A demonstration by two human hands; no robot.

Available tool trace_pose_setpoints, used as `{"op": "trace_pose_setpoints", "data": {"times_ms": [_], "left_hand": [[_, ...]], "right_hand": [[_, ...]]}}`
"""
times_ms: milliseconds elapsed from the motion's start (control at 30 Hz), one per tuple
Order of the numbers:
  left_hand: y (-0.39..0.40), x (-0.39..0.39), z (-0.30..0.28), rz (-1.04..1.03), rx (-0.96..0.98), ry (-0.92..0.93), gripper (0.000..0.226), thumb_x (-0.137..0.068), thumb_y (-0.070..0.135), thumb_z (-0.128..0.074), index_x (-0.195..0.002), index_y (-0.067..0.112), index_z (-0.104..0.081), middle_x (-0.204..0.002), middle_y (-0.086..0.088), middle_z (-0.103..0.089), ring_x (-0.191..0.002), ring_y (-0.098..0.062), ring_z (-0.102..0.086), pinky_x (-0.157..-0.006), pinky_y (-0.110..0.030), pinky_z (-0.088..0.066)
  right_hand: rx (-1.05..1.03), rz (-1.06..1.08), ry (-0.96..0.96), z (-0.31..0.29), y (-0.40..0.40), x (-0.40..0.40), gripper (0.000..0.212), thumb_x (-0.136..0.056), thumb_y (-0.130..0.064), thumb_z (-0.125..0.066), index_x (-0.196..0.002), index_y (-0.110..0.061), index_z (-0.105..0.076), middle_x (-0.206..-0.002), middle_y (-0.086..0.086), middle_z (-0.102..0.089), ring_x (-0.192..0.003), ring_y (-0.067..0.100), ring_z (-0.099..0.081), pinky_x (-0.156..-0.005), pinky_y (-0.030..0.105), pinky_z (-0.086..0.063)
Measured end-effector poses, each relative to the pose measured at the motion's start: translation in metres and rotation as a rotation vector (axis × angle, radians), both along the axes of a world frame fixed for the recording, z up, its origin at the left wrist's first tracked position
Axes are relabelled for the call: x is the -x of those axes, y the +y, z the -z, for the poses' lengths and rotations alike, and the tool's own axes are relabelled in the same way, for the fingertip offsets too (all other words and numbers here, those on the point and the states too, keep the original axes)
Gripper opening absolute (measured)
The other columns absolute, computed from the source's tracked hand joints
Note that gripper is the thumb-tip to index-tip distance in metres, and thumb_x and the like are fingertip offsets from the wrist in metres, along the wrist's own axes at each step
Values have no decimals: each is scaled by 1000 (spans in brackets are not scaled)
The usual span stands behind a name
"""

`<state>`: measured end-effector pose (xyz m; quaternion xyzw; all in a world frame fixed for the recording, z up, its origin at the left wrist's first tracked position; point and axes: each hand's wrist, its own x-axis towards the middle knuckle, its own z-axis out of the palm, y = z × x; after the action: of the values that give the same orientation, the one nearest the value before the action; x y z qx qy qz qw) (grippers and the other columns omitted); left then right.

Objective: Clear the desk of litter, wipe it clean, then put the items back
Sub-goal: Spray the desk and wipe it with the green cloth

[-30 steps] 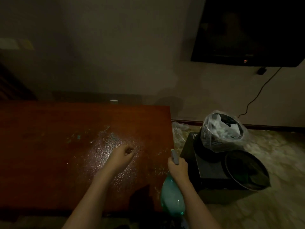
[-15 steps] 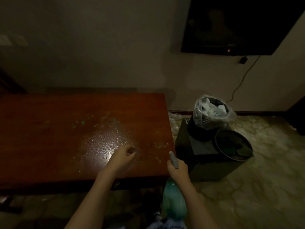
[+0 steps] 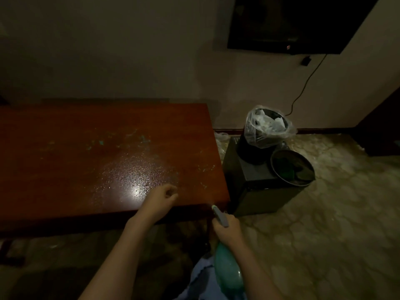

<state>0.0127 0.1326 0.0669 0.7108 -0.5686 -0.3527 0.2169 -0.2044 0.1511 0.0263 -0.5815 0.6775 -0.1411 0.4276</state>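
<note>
Dim room, reddish wooden desk point(image 3: 65, 152) against the wall, and its top is speckled with fine spray droplets point(image 3: 134, 176) that catch the light near the front edge — a few greenish smears further back too. The left hand point(image 3: 161, 197) is over the front right part of the desk with its fingers curled in loosely; I can't tell if there's anything pinched in there or whether it's actually touching the wood. The right hand point(image 3: 227, 229) is wrapped around the neck of a spray bottle point(image 3: 228, 273), held just off the desk's front right corner, nozzle pointing up toward the desk and the teal body hanging down below the wrist.

Right of the desk, on the floor, there's a dark box-like cabinet point(image 3: 255, 187). On top of it sits a black bin point(image 3: 266, 133) lined with a clear plastic bag and stuffed with crumpled paper, and just beside that a round dark lid or pan point(image 3: 292, 167) tilted at the cabinet's edge. A dark screen point(image 3: 292, 22) hangs on the wall above, with a cable running down from it.
</note>
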Motion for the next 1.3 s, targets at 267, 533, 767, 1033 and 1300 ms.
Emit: {"op": "trace_pose_setpoints", "data": {"times_ms": [267, 533, 767, 1033, 1300], "left_hand": [[2, -27, -1, -118, -54, 12, 29, -94, 22, -56, -122, 15, -61, -113, -3, -64, -96, -17, -60, -80, -29, -50], [-32, -10, -11, -163, -50, -2, 28, -94, 22, -56, -121, 15, -61, -111, -4, -65, -91, -16, -58, -76, -27, -45], [-69, 51, -19, -211, -42, -17, 29, -94, 19, -56, -122, 14, -61, -112, -5, -65, -89, -12, -56, -69, -21, -42], [-131, 162, -38, -217, 19, -2, 30, -95, 16, -55, -125, 11, -58, -117, -6, -63, -90, -10, -54, -66, -17, -43], [-156, 209, -50, -291, 27, 1, 32, -95, 17, -54, -126, 12, -57, -117, -4, -63, -91, -11, -56, -70, -19, -45]], "right_hand": [[69, 157, -36, -6, -37, -10, 31, -94, -13, -50, -64, -14, -44, -64, 2, -48, -54, 11, -44, -41, 13, -31], [63, 230, -153, -17, -91, -4, 30, -95, -15, -50, -65, -14, -46, -63, 1, -47, -53, 11, -42, -47, 22, -30], [117, 24, -160, -20, -139, 29, 36, -96, -15, -49, -60, -16, -42, -58, -1, -43, -48, 10, -38, -44, 18, -29], [124, -219, -89, -35, -213, 89, 32, -95, -32, -51, -65, -25, -42, -60, -6, -43, -53, 12, -41, -51, 26, -30], [206, -188, -224, -63, -277, 96, 28, -91, -21, -48, -63, -19, -44, -60, -1, -47, -52, 14, -42, -48, 26, -29]]}}
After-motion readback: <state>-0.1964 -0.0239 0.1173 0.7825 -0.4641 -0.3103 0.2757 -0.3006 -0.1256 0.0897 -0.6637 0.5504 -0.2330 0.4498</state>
